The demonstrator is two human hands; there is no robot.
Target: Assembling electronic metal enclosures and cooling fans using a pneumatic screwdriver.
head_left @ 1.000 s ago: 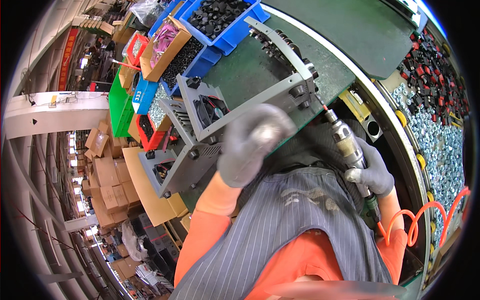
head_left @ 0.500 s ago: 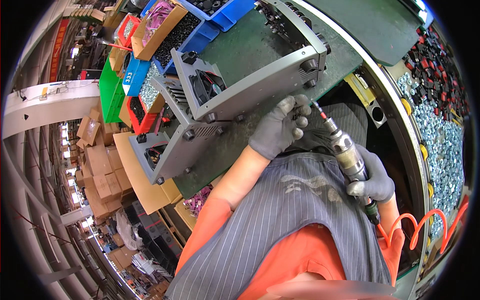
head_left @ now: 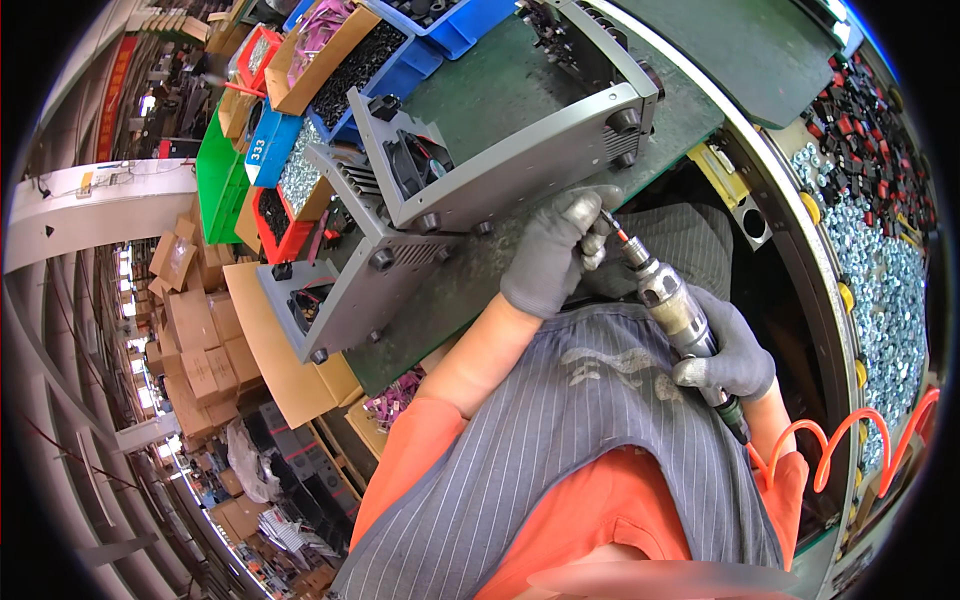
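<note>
My right hand (head_left: pixel 738 352), in a grey glove, is wrapped round the body of an air screwdriver (head_left: pixel 674 308). An orange coiled hose (head_left: pixel 826 450) trails from its rear end. The tool's bit (head_left: pixel 620 230) points up and left, its tip at the curled fingertips of my left hand (head_left: pixel 545 258), also gloved. Those fingers are pinched together, and whatever may be between them is too small to make out. Just beyond my left hand a grey metal casing (head_left: pixel 530 168) with black feet and a fan (head_left: pixel 412 160) lies on the bench. A second grey casing (head_left: pixel 375 285) lies left of it.
Blue bins (head_left: pixel 395 75) with black parts and a red bin (head_left: pixel 290 238) stand beyond the casings. A green bin (head_left: pixel 220 185) is further left. At right, a tray holds many silvery fasteners (head_left: pixel 870 310) and red-black parts (head_left: pixel 870 150). Cardboard boxes (head_left: pixel 205 360) are stacked at left.
The air screwdriver has moved left with my right hand, bringing its bit to my left fingertips. My left fingers have drawn closer together at the tip.
</note>
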